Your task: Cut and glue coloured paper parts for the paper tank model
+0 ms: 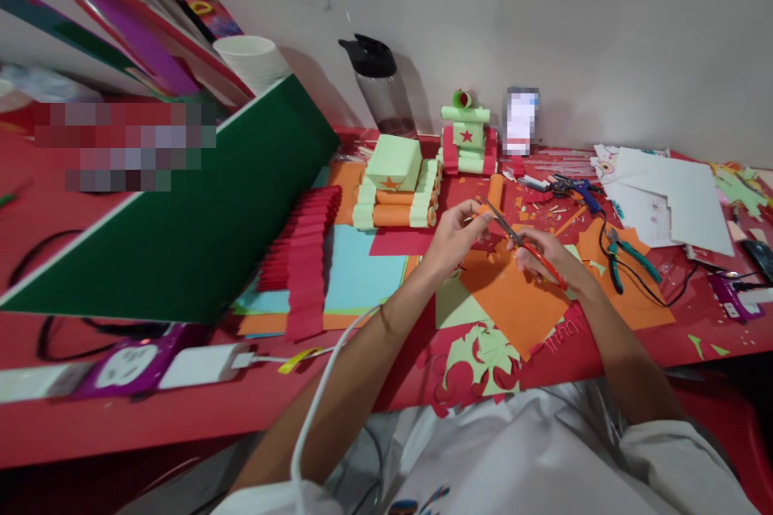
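My right hand (pixel 540 253) grips a pair of scissors (pixel 540 259) with red handles. Their dark blades point up and left, towards the fingertips of my left hand (pixel 462 233). Those fingers pinch a small scrap of orange paper at the blades; most of it is hidden. Below both hands lies a sheet of orange paper (pixel 513 302), over pale green cutout scraps (pixel 483 354). An orange paper roll (pixel 496 191) lies just beyond the blades. To the left stands a green-and-orange paper tank model (pixel 395 181); behind is a smaller paper tank (pixel 468 137) with a red star.
A green board (pixel 199 217) leans at the left beside a pleated red paper strip (pixel 305 273). A bottle (pixel 380 84) and a phone (pixel 520 121) stand by the wall. Right are a glue gun (pixel 583 191), pliers (pixel 628 257) and white board pieces (pixel 694 201). A white cable (pixel 320 394) crosses my left arm.
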Demonstrator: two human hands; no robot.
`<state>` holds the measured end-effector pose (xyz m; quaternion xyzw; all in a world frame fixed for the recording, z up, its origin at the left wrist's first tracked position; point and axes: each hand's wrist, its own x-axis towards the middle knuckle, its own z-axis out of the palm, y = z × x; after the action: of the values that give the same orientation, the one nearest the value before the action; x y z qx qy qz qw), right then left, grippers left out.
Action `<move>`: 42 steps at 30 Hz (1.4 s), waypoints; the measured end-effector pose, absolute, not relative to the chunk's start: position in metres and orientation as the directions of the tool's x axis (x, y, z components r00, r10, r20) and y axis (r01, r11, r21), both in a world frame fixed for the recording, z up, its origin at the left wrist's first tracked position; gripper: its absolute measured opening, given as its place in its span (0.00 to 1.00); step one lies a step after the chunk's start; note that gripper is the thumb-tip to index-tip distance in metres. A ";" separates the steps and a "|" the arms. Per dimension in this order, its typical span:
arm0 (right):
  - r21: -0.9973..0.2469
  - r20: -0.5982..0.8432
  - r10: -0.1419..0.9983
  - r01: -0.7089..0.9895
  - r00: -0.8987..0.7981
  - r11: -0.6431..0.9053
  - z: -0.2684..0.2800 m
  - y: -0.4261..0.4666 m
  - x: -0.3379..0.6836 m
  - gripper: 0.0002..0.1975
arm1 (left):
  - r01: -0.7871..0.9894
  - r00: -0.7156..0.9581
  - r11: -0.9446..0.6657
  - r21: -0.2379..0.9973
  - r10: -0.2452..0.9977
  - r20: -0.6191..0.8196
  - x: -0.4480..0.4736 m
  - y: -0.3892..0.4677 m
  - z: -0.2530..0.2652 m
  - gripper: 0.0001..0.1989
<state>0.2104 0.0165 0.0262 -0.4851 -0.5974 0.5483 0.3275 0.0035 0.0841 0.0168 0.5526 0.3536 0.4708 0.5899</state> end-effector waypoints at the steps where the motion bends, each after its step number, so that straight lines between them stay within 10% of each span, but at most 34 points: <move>1: -0.972 -0.144 0.939 0.222 -0.311 -0.075 0.027 0.016 0.210 0.20 | -0.168 0.307 -0.055 0.984 0.946 0.105 0.003 0.084 0.016 0.16; 42: -0.985 -0.107 0.950 0.162 -0.292 -0.062 0.026 0.014 0.206 0.22 | -0.191 0.363 -0.019 0.981 0.927 0.088 0.003 0.080 0.021 0.19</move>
<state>0.2059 0.0143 0.0265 -0.4757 -0.5844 0.5518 0.3573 0.0033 0.0801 0.0205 0.5504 0.3347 0.4543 0.6154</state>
